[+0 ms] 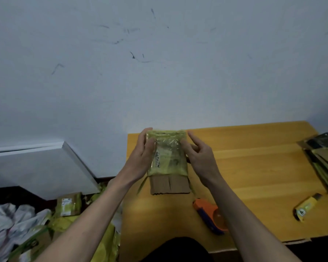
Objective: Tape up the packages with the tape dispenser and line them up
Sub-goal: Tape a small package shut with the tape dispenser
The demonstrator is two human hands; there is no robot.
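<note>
Tape dispenser (209, 216) lies nearest me on the table (254, 167), under my right forearm. Beyond it, I hold the package (168, 159) upright: left hand (140, 157) grips its left edge, right hand (199, 156) touches its right side, fingers loose.

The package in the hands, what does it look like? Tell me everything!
The package is a small brown cardboard box, mostly wrapped in shiny yellow-green tape, with a printed label showing through. Its near end is still bare cardboard. It is held just above the wooden table. The left hand grips its left side, and the right hand touches its right edge with straight fingers.
</note>
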